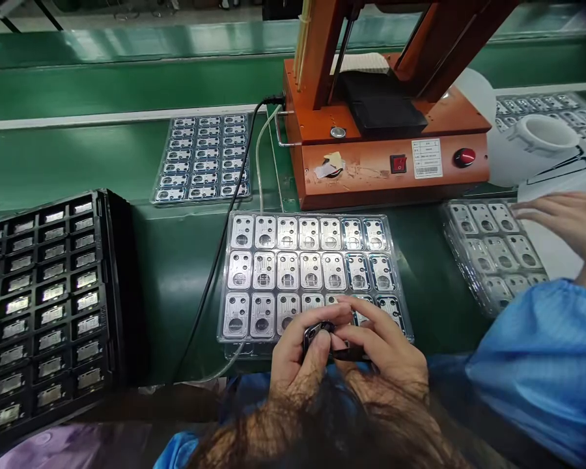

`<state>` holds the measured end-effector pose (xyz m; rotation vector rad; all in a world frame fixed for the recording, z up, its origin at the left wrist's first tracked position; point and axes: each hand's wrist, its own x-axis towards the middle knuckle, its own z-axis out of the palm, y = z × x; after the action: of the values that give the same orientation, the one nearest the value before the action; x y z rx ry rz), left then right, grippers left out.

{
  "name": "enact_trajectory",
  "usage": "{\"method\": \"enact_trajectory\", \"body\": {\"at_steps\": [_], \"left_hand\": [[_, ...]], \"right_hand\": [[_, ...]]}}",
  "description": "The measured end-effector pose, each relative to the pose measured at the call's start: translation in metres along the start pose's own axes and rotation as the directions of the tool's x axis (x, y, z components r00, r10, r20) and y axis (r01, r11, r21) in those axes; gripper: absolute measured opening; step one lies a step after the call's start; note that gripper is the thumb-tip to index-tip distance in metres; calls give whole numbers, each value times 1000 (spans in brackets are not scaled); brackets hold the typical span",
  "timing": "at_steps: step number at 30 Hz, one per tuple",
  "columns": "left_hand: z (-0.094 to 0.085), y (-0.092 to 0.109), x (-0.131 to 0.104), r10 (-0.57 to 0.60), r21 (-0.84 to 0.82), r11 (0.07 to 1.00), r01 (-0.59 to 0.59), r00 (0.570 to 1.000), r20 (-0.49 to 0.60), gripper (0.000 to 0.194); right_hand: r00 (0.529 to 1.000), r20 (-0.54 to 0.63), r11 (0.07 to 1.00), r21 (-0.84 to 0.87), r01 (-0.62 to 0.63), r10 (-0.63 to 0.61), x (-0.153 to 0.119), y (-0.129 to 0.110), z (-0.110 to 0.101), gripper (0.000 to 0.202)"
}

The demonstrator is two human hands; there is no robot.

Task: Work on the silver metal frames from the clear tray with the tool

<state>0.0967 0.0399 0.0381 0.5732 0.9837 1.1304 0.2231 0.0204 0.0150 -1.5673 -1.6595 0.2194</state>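
Low in the middle of the view, my left hand (pixel 300 348) is closed on a small dark plate (pixel 314 333) with rounded corners and round openings, pinched under the thumb. My right hand (pixel 388 345) meets it from the right, its fingertips at the plate's edge. Between its fingers is a dark, narrow thing (pixel 351 354), mostly hidden, whose kind I cannot make out. Both hands are over the near edge of a clear plastic tray (pixel 223 280) holding rows of silvery plates with round holes. Some plates at its right side have blue edges. Dark hair covers part of my wrists.
An orange machine (pixel 371 172) with a red switch and knob stands behind the tray. Black stacked trays (pixel 105 260) of small metal parts lie left. Another clear tray (pixel 202 159) lies behind a black cable (pixel 219 254). At right, another person's hand (pixel 566 225) is over stacked trays (pixel 483 260).
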Motion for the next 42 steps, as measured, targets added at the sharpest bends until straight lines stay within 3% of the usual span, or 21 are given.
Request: {"method": "enact_trajectory", "body": {"at_steps": [8,13,24,31,35,42], "left_hand": [[-6,0,3,-24,-13,1000,25,998,53,21],[-6,-2,4,-19,-17,1000,20,999,33,23],[-3,-3,5,-9,-80,997,7,1000,-27,29],[-6,-5,7,-44,-115,992,43,999,-10,25],[-8,-5,9,-80,-134,988,80,997,6,32],[-7,-3,10,-58,-102,993,61,998,25,32]], "right_hand": [[994,-39,980,-176,98,-107,-2,-3,1,9],[989,-53,956,-266,121,-140,-4,-3,0,10],[988,-26,947,-291,139,-153,-13,-1,0,25],[984,-20,950,-266,164,-176,-14,6,2,27],[978,-29,948,-255,191,-205,-15,9,4,28],[984,9,953,-251,173,-176,-14,10,-1,29]]}}
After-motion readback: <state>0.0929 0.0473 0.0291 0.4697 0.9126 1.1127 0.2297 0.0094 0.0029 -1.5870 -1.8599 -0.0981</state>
